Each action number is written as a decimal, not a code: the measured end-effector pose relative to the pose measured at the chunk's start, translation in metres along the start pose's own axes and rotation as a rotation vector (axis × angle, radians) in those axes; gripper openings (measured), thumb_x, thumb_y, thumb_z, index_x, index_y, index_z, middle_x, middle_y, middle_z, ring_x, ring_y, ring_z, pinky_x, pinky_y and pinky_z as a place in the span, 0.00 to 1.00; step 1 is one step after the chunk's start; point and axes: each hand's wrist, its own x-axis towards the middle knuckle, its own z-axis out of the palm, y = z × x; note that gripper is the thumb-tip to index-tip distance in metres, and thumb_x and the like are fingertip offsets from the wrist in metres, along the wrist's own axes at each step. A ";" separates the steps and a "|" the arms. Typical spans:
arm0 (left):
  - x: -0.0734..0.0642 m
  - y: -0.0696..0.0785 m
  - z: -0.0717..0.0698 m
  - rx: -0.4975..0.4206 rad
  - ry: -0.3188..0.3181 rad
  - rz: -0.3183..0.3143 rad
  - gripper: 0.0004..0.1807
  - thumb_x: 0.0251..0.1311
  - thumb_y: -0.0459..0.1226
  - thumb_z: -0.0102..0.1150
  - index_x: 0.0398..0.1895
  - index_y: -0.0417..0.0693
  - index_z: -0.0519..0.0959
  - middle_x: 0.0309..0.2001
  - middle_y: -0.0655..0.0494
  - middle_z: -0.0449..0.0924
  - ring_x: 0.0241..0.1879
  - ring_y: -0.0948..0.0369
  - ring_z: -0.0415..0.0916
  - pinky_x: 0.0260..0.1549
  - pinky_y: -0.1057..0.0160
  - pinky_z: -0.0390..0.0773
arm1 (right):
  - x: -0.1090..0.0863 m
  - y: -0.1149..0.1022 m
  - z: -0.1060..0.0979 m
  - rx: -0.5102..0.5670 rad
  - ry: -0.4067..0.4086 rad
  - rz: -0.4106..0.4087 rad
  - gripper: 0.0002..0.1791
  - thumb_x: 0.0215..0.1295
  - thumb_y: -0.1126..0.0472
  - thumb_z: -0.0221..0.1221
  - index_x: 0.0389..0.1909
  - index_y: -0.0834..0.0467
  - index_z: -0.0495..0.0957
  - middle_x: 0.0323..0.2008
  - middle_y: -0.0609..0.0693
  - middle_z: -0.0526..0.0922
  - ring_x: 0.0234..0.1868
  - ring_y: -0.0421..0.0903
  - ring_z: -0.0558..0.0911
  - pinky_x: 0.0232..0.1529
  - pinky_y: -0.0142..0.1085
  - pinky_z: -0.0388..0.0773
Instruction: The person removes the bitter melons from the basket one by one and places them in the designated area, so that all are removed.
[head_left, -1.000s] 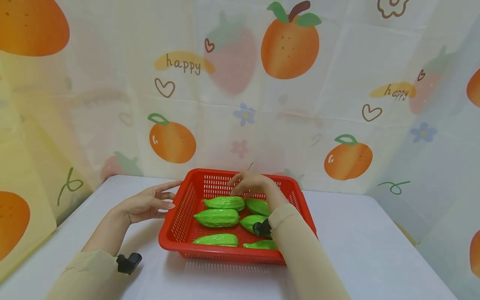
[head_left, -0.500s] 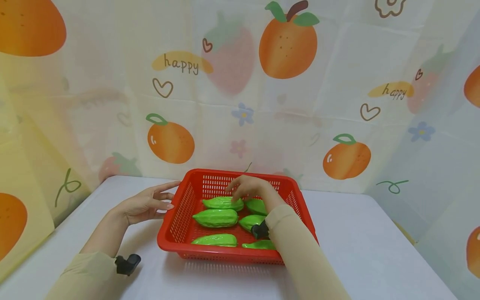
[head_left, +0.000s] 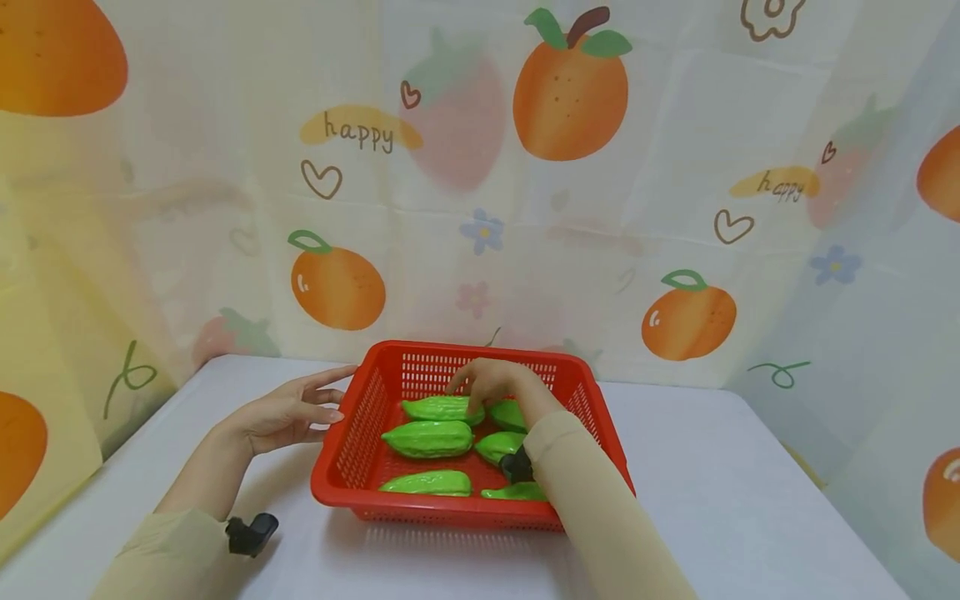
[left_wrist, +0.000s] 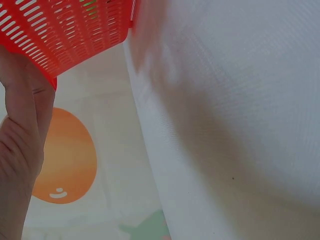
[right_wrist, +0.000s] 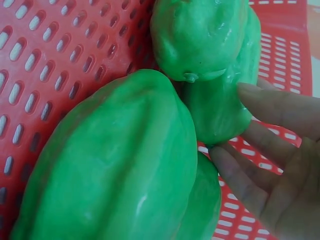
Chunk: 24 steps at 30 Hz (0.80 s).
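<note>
Several glossy green bitter melons lie in a red plastic basket (head_left: 450,502) with slotted walls. In the head view my right hand (head_left: 495,386) reaches in over the back-left bitter melon (head_left: 438,408). Its thumb is at the near side and its fingers curl over the far side; in the right wrist view thumb and fingers straddle the end of this melon (right_wrist: 217,117). A second melon (head_left: 427,439) lies just in front. My left hand (head_left: 288,410) is at the basket's left rim, fingers mostly extended and touching it; some fingertips are hidden below the rim in the left wrist view.
Two bitter melons, the right-back melon (head_left: 507,414) and the right-middle melon (head_left: 498,447), lie partly under my right wrist. Near the front wall are a left melon (head_left: 427,482) and a right melon (head_left: 516,492). The white table (head_left: 690,467) ends at a fruit-print curtain (head_left: 555,275).
My right hand has lowered slightly onto the back-left bitter melon, its thumb and fingers coming around the melon's end. The left hand stays at the rim; the head view shifts a little.
</note>
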 end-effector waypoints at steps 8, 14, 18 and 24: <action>-0.002 0.001 0.002 -0.004 -0.004 0.005 0.46 0.66 0.34 0.55 0.80 0.47 0.39 0.49 0.59 0.76 0.46 0.63 0.81 0.50 0.57 0.84 | -0.001 -0.001 0.002 -0.024 -0.002 0.029 0.29 0.60 0.74 0.61 0.63 0.53 0.76 0.69 0.58 0.70 0.67 0.51 0.72 0.55 0.44 0.80; -0.001 0.001 0.001 -0.003 -0.003 0.005 0.46 0.66 0.34 0.55 0.80 0.47 0.39 0.49 0.59 0.76 0.45 0.63 0.81 0.49 0.57 0.85 | -0.002 -0.001 0.002 -0.061 0.005 0.034 0.30 0.60 0.73 0.62 0.64 0.52 0.75 0.68 0.59 0.71 0.70 0.55 0.71 0.59 0.46 0.80; -0.001 0.001 0.001 -0.003 0.004 0.000 0.46 0.66 0.34 0.55 0.80 0.48 0.39 0.48 0.59 0.76 0.46 0.63 0.81 0.49 0.57 0.84 | -0.003 -0.002 0.001 -0.096 -0.002 0.024 0.30 0.61 0.72 0.62 0.64 0.52 0.74 0.68 0.59 0.71 0.70 0.55 0.71 0.57 0.45 0.81; -0.002 0.000 0.002 -0.007 0.010 0.002 0.46 0.66 0.34 0.55 0.80 0.49 0.40 0.48 0.59 0.76 0.46 0.63 0.81 0.49 0.57 0.84 | -0.003 -0.001 -0.001 -0.110 0.003 0.017 0.29 0.61 0.70 0.64 0.64 0.52 0.74 0.68 0.59 0.72 0.69 0.53 0.72 0.50 0.39 0.82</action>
